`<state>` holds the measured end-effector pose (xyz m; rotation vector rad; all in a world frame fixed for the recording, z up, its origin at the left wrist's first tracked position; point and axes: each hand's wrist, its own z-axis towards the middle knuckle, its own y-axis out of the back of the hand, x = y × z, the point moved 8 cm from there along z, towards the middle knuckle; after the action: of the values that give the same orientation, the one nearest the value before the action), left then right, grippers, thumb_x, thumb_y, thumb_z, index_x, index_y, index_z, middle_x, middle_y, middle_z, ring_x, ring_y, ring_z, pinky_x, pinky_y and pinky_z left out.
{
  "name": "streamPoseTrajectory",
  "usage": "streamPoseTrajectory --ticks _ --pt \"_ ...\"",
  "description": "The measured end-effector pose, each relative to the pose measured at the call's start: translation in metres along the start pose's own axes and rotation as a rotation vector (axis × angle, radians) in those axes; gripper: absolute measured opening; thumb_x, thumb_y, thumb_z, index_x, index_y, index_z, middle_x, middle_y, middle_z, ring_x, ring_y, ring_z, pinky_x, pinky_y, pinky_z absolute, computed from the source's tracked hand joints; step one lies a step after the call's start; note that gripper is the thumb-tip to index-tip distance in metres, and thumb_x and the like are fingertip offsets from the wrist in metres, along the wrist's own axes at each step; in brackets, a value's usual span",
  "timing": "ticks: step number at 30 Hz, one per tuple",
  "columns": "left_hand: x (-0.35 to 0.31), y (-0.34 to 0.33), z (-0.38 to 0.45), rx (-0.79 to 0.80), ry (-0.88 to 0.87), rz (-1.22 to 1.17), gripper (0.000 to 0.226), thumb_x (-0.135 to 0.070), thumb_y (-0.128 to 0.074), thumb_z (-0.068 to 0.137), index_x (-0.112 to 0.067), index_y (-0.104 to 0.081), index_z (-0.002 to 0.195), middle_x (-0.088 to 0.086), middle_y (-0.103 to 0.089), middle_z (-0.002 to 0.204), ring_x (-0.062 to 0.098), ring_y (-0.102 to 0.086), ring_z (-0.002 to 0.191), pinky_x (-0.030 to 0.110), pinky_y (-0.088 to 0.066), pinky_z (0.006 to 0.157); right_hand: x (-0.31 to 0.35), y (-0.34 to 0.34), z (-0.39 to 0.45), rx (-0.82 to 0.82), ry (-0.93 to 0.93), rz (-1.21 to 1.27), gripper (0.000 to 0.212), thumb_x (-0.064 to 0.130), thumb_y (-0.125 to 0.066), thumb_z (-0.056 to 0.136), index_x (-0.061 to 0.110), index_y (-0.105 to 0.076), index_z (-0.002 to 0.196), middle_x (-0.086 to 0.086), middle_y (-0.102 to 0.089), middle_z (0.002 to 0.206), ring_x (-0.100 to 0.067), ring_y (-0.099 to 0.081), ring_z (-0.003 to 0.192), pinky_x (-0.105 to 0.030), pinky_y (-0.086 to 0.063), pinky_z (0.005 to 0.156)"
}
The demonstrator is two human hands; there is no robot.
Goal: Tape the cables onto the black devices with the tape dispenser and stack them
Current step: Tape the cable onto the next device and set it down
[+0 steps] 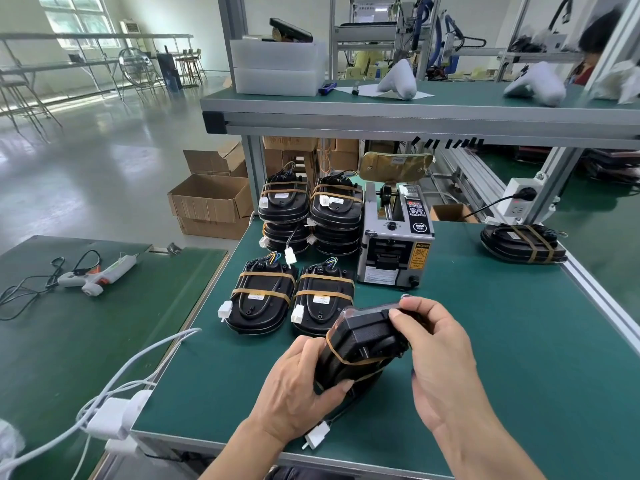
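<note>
While left hand (298,379) grips black device (360,344), right fingers (403,315) pinch top.

Factory assembly hall: green-matted workbench (485,341), aluminium racking (381,119).

The tape dispenser (394,237) bears a yellow "CAUTION" sticker and a round "SEMI" button; other labels are illegible.

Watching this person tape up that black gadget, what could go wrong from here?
The white connector dangles off the table edge below the held device; it might snag when lifted. The tape strip looks skewed, so the cable may slip loose. The two tall stacks by the tape dispenser might topple if more are added.
</note>
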<state>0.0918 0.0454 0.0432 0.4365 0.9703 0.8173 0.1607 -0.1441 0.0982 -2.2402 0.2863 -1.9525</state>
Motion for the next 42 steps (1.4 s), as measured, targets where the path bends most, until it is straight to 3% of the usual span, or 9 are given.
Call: streamPoseTrajectory --ticks 6,12,19,21,24,27,34,38,42 --pt "0.001 0.000 -0.001 0.000 -0.001 0.003 0.035 -0.050 -0.068 0.092 -0.027 -0.049 0.112 -0.023 -0.041 0.092 -0.003 -0.041 0.085 0.007 -0.033 0.075 0.002 -0.001 0.000 0.019 -0.007 -0.019 0.012 0.014 -0.075 0.089 0.026 -0.075 0.091 0.003 -0.074 0.086 -0.003 -0.064 0.072 -0.027 -0.047 0.077" --pt "0.002 0.000 0.000 -0.010 0.004 -0.001 0.033 -0.048 -0.068 0.092 -0.029 -0.048 0.109 -0.033 -0.040 0.095 -0.003 -0.041 0.086 0.005 -0.033 0.077 0.007 -0.006 -0.005 0.017 0.102 -0.125 0.021 0.020 -0.083 0.083 0.027 -0.070 0.097 0.013 -0.073 0.082 0.001 -0.065 0.072 -0.021 -0.050 0.069" --pt "0.006 -0.002 -0.001 -0.003 0.024 -0.013 0.032 -0.045 -0.069 0.092 -0.029 -0.049 0.110 -0.028 -0.042 0.097 -0.005 -0.042 0.086 0.003 -0.034 0.078 0.008 -0.010 -0.011 0.068 0.169 -0.319 0.048 0.058 -0.080 0.060 0.047 -0.059 0.102 0.012 -0.067 0.104 -0.005 -0.065 0.094 -0.024 -0.051 0.081" --pt "0.007 -0.003 -0.002 0.001 0.023 -0.016 0.031 -0.046 -0.068 0.092 -0.030 -0.048 0.110 -0.035 -0.043 0.100 -0.008 -0.042 0.087 0.002 -0.033 0.078 0.007 -0.011 -0.009 0.104 0.153 -0.289 0.043 0.059 -0.081 0.066 0.046 -0.061 0.102 0.013 -0.070 0.100 -0.005 -0.066 0.093 -0.023 -0.050 0.081" --pt "0.008 -0.002 -0.002 -0.005 0.033 -0.005 0.029 -0.050 -0.064 0.095 -0.029 -0.048 0.109 -0.039 -0.041 0.102 -0.011 -0.045 0.091 0.005 -0.033 0.075 0.010 -0.006 -0.002 0.132 0.148 -0.188 0.005 0.043 -0.069 0.095 0.042 -0.068 0.100 0.014 -0.072 0.096 -0.003 -0.066 0.093 -0.023 -0.045 0.082" --pt "0.007 -0.003 -0.001 -0.004 0.018 0.002 0.030 -0.055 -0.058 0.100 -0.029 -0.049 0.113 -0.040 -0.043 0.107 -0.011 -0.046 0.095 0.005 -0.033 0.078 0.015 0.001 0.004 0.200 0.178 -0.203 0.016 0.035 -0.058 0.103 0.043 -0.071 0.105 0.015 -0.073 0.100 0.006 -0.064 0.092 -0.021 -0.043 0.085" --pt "0.011 -0.004 -0.001 -0.001 0.062 -0.014 0.042 -0.064 -0.043 0.105 -0.028 -0.051 0.125 -0.031 -0.048 0.116 -0.003 -0.051 0.101 0.013 -0.041 0.081 0.036 -0.001 0.014 0.520 0.408 -0.665 0.035 0.027 -0.070 0.096 0.048 -0.065 0.123 0.016 -0.064 0.120 -0.006 -0.061 0.117 -0.023 -0.046 0.100" --pt "0.011 -0.004 -0.002 0.001 0.076 -0.025 0.044 -0.064 -0.043 0.106 -0.026 -0.052 0.127 -0.025 -0.050 0.106 0.003 -0.054 0.098 0.022 -0.046 0.080 0.023 0.001 0.027 0.638 0.290 -0.594 0.047 0.029 -0.069 0.095 0.059 -0.059 0.130 0.018 -0.066 0.132 -0.008 -0.061 0.122 -0.027 -0.046 0.109" --pt "0.012 -0.004 -0.002 0.010 0.107 -0.023 0.049 -0.067 -0.041 0.105 -0.026 -0.052 0.129 -0.016 -0.056 0.106 0.005 -0.056 0.096 0.026 -0.048 0.081 0.004 0.001 0.031 0.643 0.222 -0.403 0.055 0.030 -0.069 0.092 0.053 -0.054 0.140 0.022 -0.065 0.135 0.003 -0.058 0.125 -0.010 -0.043 0.102"
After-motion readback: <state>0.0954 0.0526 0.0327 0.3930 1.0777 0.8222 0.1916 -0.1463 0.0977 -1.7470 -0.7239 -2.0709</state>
